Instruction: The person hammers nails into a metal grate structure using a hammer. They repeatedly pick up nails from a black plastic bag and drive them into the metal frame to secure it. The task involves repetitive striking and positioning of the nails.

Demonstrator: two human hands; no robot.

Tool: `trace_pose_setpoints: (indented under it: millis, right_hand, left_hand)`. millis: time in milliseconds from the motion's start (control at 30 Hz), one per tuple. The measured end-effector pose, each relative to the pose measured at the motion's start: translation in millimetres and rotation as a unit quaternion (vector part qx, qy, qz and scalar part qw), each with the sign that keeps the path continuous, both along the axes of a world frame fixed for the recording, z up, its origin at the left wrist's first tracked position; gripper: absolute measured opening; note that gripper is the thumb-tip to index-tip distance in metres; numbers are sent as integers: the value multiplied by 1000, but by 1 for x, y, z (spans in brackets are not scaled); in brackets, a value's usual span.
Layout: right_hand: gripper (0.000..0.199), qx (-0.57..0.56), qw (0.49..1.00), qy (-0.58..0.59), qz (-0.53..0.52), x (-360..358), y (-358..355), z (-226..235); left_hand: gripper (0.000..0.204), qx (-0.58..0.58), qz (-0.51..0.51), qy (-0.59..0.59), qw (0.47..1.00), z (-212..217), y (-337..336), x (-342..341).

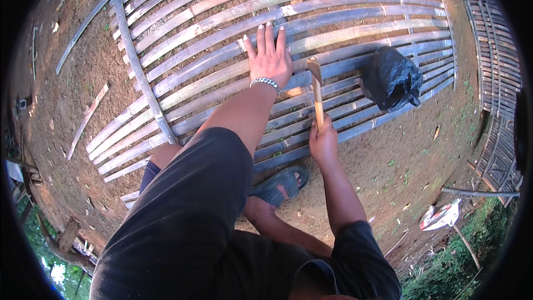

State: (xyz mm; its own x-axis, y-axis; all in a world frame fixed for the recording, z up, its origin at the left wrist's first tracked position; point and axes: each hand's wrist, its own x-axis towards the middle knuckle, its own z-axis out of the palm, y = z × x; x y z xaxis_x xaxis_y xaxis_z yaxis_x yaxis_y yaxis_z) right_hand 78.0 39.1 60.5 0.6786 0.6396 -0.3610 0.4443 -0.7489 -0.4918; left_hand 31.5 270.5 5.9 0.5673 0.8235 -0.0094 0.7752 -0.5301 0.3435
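Long split-bamboo slats (pixel 222 72) lie side by side over the ground, forming a slatted panel. My left hand (pixel 271 58) rests flat on the slats with its fingers stretched out, a silver chain bracelet (pixel 265 82) at the wrist. To its right, my right hand (pixel 323 141) is closed around the pale handle of a wooden-handled tool (pixel 318 103). The dark metal head of that tool points away from me, over the slats; its exact kind is unclear from this angle. A black plastic bag (pixel 391 79) sits on the panel to the right of the tool.
A bamboo crosspiece (pixel 136 58) runs over the panel's left end. Loose bamboo strips (pixel 88 119) lie on the dirt at left. My sandalled foot (pixel 281 186) is by the near edge. More bamboo panelling (pixel 497 50) stands far right, with a white sack (pixel 441 215) below.
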Motion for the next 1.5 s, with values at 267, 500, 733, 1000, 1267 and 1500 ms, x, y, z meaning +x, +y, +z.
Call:
trace_pose_setpoints:
  millis: [267, 500, 733, 1000, 1267, 1500]
  right_hand:
    - [25, -88, 995, 25, 32, 4, -3, -4]
    - [22, 197, 980, -15, -26, -8, -12, 0]
    - [29, 212, 977, 1, -1, -8, -11, -7]
    - [22, 155, 988, -12, -23, -3, 3, 6]
    - [19, 6, 999, 50, -22, 10, -46, 26]
    - [29, -188, 979, 75, -1, -1, -247, 121]
  left_hand:
    - [61, 6, -4, 8, 1000, 3, 1, 0]
    - [61, 4, -4, -8, 1000, 3, 2, 2]
    - [62, -10, -2, -6, 1000, 2, -1, -2]
    - [61, -7, 3, -11, 1000, 0, -1, 0]
    - [61, -2, 0, -8, 1000, 6, 1, 1]
    - [58, 1, 7, -29, 1000, -4, 2, -3]
